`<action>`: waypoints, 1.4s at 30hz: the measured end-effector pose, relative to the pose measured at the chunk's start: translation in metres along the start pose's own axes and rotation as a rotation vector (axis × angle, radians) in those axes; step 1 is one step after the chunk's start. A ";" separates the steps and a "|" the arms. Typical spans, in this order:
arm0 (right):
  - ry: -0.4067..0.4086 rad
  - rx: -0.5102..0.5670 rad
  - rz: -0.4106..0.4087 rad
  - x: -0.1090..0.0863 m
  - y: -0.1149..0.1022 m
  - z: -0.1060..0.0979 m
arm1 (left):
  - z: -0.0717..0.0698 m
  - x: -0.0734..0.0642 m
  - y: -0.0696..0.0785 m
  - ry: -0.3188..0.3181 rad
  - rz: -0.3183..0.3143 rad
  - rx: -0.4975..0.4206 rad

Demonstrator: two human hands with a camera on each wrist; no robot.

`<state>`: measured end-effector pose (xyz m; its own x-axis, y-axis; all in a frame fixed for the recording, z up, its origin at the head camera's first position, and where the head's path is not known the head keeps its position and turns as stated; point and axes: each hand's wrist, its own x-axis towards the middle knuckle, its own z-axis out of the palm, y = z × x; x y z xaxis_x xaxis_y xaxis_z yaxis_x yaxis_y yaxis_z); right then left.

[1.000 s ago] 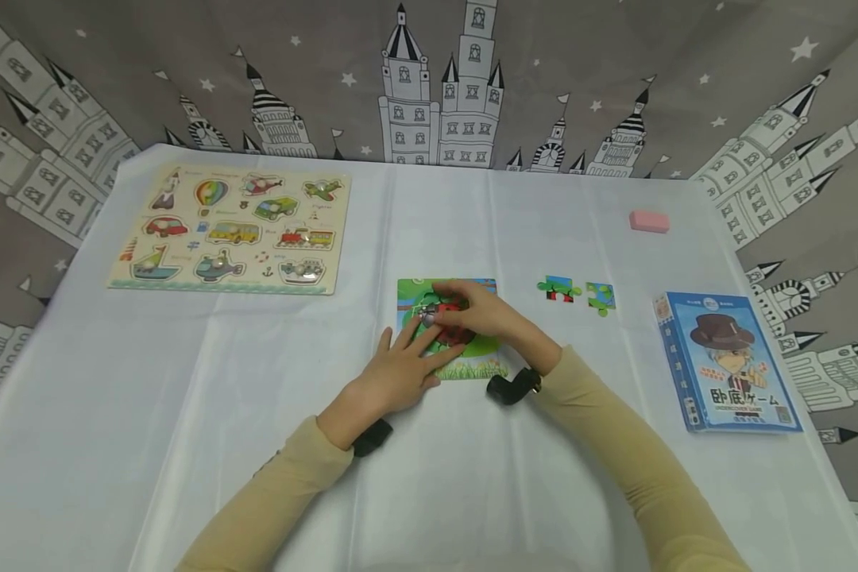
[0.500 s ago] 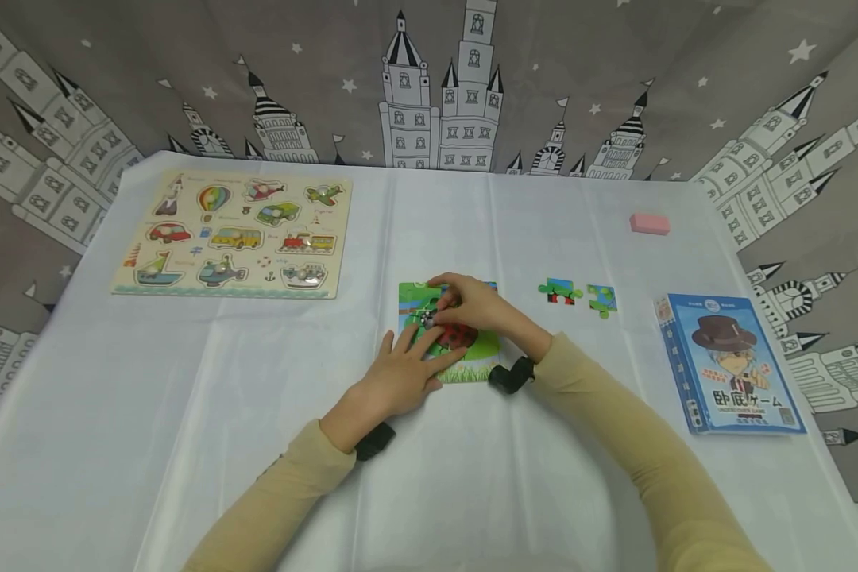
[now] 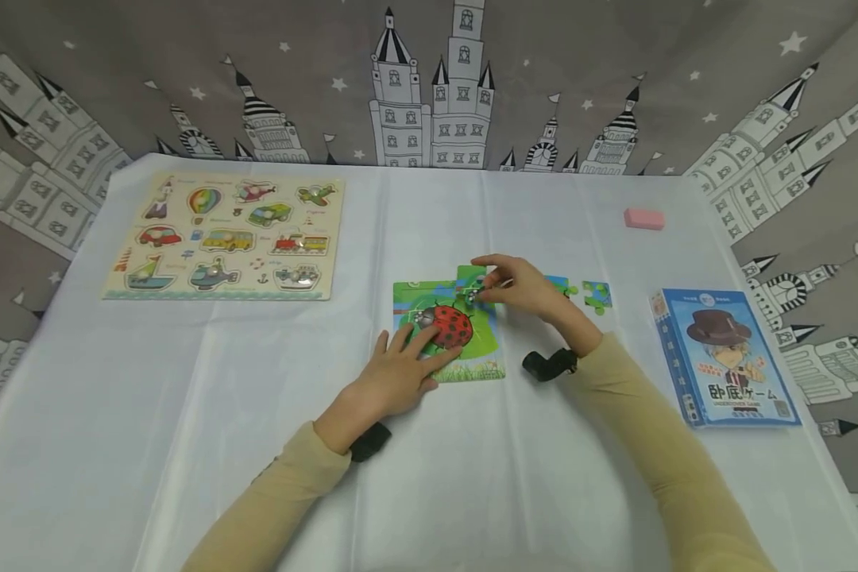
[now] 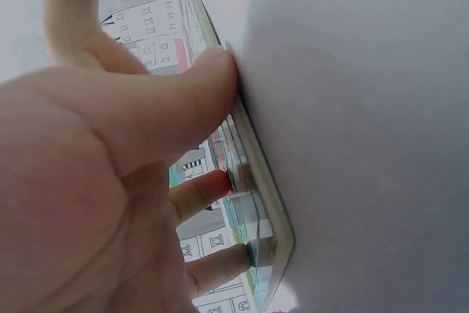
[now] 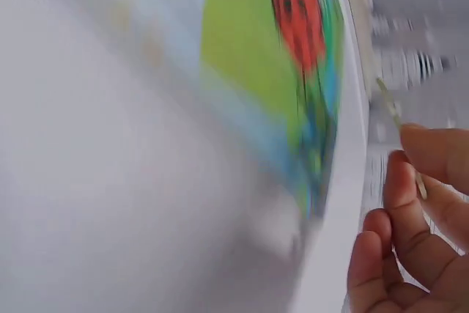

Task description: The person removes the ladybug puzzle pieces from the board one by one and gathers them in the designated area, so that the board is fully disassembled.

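Observation:
A ladybug jigsaw puzzle [image 3: 482, 349] lies flat on the white table. My left hand [image 3: 393, 377] rests on its lower left part with the fingers spread; in the left wrist view the thumb [image 4: 216, 82] touches the board's edge. Above the puzzle's upper right corner, my right hand [image 3: 522, 286] pinches a green puzzle piece [image 3: 469, 280] between thumb and fingertips. That puzzle piece [image 5: 390, 100] shows nearly edge-on in the right wrist view. Another loose puzzle piece [image 3: 559, 282] is partly covered by the right hand, and a blue-green piece [image 3: 597, 295] lies right of it.
At the back left lies a wooden vehicle peg board [image 3: 229, 234]. A blue game box [image 3: 729, 357] stands at the right, with a pink block [image 3: 644, 218] farther back. A grey castle-print cloth [image 3: 572, 71] rises behind the table's far edge.
My right hand has moved right from over the ladybug's head to the puzzle's upper right corner, the pinched piece now plainly visible. The left hand stays in place.

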<state>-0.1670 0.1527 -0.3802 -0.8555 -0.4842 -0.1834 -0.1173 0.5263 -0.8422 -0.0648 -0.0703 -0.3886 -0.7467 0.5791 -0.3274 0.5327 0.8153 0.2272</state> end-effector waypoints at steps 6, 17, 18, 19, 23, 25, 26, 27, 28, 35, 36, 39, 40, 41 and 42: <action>0.040 -0.075 0.112 -0.017 0.024 -0.032 | 0.000 -0.001 -0.001 0.020 0.007 -0.016; 0.044 -0.262 0.198 -0.015 0.034 -0.031 | 0.002 0.000 0.000 0.038 0.011 -0.033; 0.042 -0.276 0.203 -0.014 0.034 -0.030 | 0.002 0.000 0.000 0.039 0.011 -0.033; 0.040 -0.291 0.208 -0.014 0.034 -0.029 | 0.002 0.000 0.000 0.040 0.011 -0.035; 0.058 -0.332 0.178 -0.015 0.031 -0.026 | 0.002 0.000 0.000 0.042 0.009 -0.041; 0.070 -0.334 0.105 -0.019 0.028 -0.023 | 0.001 0.000 0.000 0.042 0.006 -0.044; 0.071 -0.333 0.063 -0.021 0.026 -0.021 | 0.001 0.000 0.000 0.040 0.003 -0.041; 0.068 -0.326 0.031 -0.025 0.023 -0.017 | 0.001 -0.001 0.000 0.038 0.001 -0.041; 0.059 -0.324 -0.006 -0.029 0.021 -0.013 | 0.001 0.000 0.000 0.036 0.001 -0.040; -0.025 -0.424 -0.083 -0.047 0.012 0.019 | 0.000 0.001 0.000 0.030 0.015 -0.007; -0.025 -0.439 -0.081 -0.048 0.012 0.022 | 0.001 0.001 0.000 0.031 0.017 -0.002; -0.010 -0.463 -0.066 -0.048 0.009 0.027 | 0.001 0.001 0.000 0.031 0.017 0.009; -0.004 -0.466 -0.061 -0.049 0.009 0.028 | 0.000 0.001 0.000 0.030 0.017 0.008; 0.002 -0.468 -0.059 -0.048 0.008 0.028 | 0.000 0.001 0.001 0.029 0.017 0.008; 0.005 -0.469 -0.056 -0.048 0.008 0.028 | 0.000 0.001 0.001 0.027 0.017 0.008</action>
<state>-0.1125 0.1605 -0.3929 -0.8436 -0.5181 -0.1412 -0.3772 0.7589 -0.5309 -0.0653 -0.0689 -0.3891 -0.7482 0.5927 -0.2983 0.5482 0.8054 0.2252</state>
